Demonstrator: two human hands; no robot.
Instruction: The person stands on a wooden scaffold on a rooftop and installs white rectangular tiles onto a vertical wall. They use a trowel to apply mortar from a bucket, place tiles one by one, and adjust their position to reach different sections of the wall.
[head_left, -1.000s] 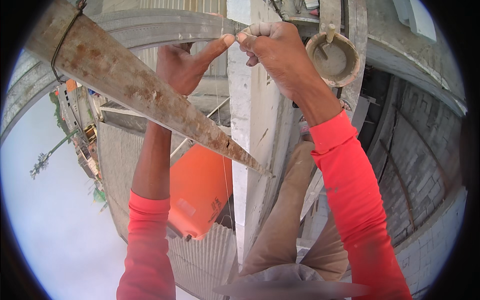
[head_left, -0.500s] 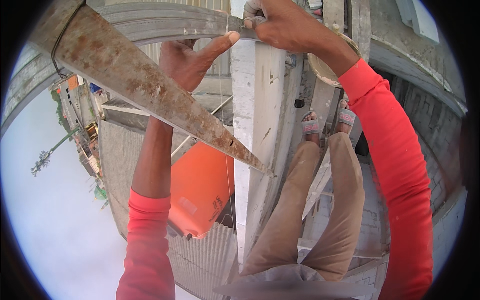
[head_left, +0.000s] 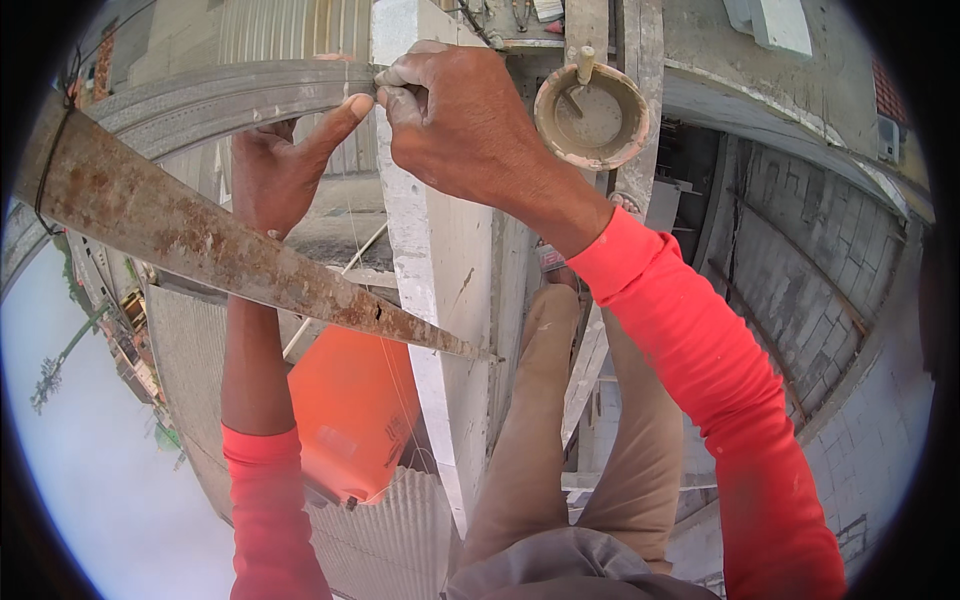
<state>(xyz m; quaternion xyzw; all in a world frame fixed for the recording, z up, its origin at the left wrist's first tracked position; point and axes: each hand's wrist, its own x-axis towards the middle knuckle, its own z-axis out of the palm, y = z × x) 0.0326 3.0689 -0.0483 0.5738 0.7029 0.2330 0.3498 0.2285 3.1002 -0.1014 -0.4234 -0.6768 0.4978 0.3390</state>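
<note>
A long grey ribbed strip point(head_left: 220, 95) crosses the upper left and ends beside a white concrete edge point(head_left: 440, 330). My left hand point(head_left: 270, 175) grips it from below, thumb near its right end. My right hand point(head_left: 455, 130) is closed with fingertips pinched at that end; what exactly they hold is too small to make out. A thin string point(head_left: 353, 215) hangs from near my left thumb. A rusty metal bar point(head_left: 190, 220), bound with dark wire at its upper end, slants across my left forearm to the concrete. A round bucket point(head_left: 600, 130) with grey contents and a handle stands right of my right hand.
Below are an orange tank point(head_left: 340, 395), corrugated sheet point(head_left: 370, 540), a rooftop and distant trees. My legs point(head_left: 530, 420) and sandalled feet are on narrow timbers beside the concrete edge. A drop with block walls point(head_left: 800, 270) and a ledge point(head_left: 760, 80) lie right.
The view has shifted, so the strip and concrete edge appear further left and the bar lower. My right hand has lowered onto the strip's end, and the bucket shows fully again.
</note>
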